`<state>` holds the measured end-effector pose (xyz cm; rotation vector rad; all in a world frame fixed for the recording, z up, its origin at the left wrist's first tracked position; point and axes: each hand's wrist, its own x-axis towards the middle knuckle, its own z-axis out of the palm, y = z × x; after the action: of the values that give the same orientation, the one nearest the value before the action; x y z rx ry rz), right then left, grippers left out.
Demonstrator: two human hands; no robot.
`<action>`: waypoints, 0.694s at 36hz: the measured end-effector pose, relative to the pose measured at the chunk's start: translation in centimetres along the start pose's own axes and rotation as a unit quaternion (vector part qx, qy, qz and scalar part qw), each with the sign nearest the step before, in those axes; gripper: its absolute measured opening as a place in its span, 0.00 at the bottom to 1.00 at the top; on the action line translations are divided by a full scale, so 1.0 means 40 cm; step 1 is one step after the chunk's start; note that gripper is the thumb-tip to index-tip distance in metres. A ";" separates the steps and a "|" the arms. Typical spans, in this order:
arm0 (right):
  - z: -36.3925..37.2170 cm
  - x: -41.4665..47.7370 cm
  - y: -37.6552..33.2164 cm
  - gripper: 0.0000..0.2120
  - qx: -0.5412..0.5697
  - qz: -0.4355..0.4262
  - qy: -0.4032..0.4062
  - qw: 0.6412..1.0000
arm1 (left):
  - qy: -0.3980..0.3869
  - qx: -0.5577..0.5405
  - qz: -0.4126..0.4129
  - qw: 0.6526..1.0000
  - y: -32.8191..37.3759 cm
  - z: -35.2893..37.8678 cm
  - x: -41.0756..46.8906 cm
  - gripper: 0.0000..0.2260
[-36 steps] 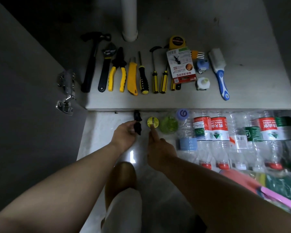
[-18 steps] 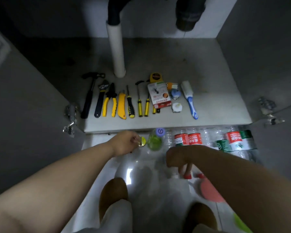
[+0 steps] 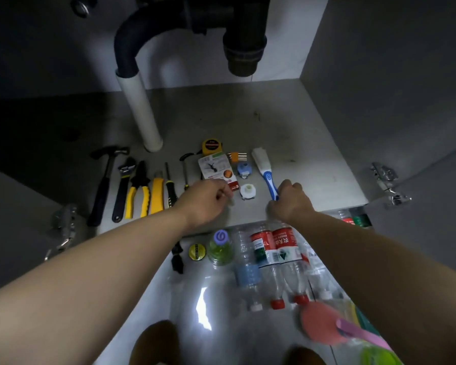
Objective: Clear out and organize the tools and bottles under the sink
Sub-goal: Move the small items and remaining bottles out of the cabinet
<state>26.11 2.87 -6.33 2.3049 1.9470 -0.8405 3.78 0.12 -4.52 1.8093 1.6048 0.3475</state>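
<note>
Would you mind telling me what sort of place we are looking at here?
Most likely the cabinet under a sink: a curved black drain pipe joins a white pipe above the cabinet floor, and a door hinge sits on the right wall.

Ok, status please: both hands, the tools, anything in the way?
Left hand curled at packet corner, grip unclear. Right hand grips blue brush handle. Bottles lie on floor below, not in the way.
</note>
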 end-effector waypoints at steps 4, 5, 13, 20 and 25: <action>0.044 0.027 -0.004 0.21 0.003 0.015 0.029 0.999 | 0.022 0.024 0.029 0.999 -0.020 0.027 0.011 0.09; 0.051 0.033 -0.002 0.21 0.004 0.018 0.038 0.999 | 0.024 0.030 0.037 0.999 -0.028 0.035 0.010 0.09; 0.059 0.054 0.022 0.17 0.049 0.059 0.046 0.996 | 0.022 0.040 0.049 0.998 -0.065 0.054 -0.001 0.11; 0.038 0.029 0.035 0.10 0.112 0.071 0.044 0.990 | 0.035 -0.035 0.007 0.999 -0.037 0.057 -0.008 0.11; 0.008 -0.010 -0.010 0.05 0.267 0.031 0.051 0.962 | 0.053 -0.191 -0.071 0.978 0.008 0.049 0.006 0.08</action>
<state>25.60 2.48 -6.34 2.7168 1.8447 -1.4158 5.27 -0.28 -5.81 1.3977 1.6004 0.6478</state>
